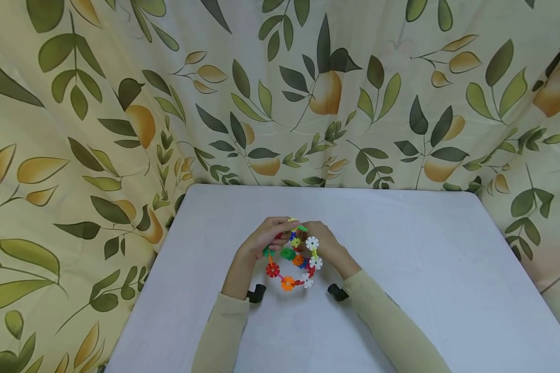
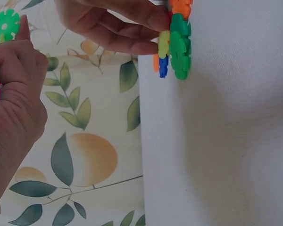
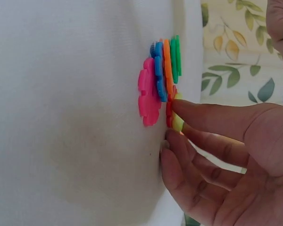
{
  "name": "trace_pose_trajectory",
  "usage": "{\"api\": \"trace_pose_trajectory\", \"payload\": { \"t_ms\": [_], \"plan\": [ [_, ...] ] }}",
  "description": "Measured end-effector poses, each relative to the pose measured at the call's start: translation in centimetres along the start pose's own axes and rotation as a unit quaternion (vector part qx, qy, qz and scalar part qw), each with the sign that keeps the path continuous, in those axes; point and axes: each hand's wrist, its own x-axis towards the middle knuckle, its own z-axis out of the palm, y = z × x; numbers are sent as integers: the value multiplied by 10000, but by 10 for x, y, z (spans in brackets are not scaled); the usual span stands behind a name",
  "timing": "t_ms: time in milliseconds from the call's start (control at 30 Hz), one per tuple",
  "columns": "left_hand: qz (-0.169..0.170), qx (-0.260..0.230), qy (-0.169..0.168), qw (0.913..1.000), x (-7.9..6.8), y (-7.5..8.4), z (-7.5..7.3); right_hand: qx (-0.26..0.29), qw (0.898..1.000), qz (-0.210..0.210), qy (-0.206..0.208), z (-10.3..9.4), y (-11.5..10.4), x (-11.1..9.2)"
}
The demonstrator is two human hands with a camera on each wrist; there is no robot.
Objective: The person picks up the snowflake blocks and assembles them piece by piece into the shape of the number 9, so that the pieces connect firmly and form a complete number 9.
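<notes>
Multicoloured chain of flower-shaped plastic discs over white desk; left hand and right hand both pinch it, each grip nearly closed on discs.

In the head view, the worktop spans the lower part of the frame, with the curtain behind its far edge and along both sides. Just below the frame's centre, over the worktop, the chain of discs lies between the left grip, on its left, and the right grip, on its right. Below these, the left sleeve and right sleeve reach the bottom edge.
</notes>
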Motion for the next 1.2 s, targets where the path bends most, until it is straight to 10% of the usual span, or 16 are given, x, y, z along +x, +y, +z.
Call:
{"api": "trace_pose_trajectory", "payload": {
  "t_ms": [433,700,1200],
  "plan": [
    [-129,-14,226,9997,1,-3,-3,1455,9874,-149,604,-2,9,-5],
    [-117,-13,606,9981,2,-3,-4,3327,9377,-295,957,-15,7,-21],
    [-42,-318,733,9968,2,0,-3,4621,8729,-590,1451,-21,9,-38]
  ]
}}
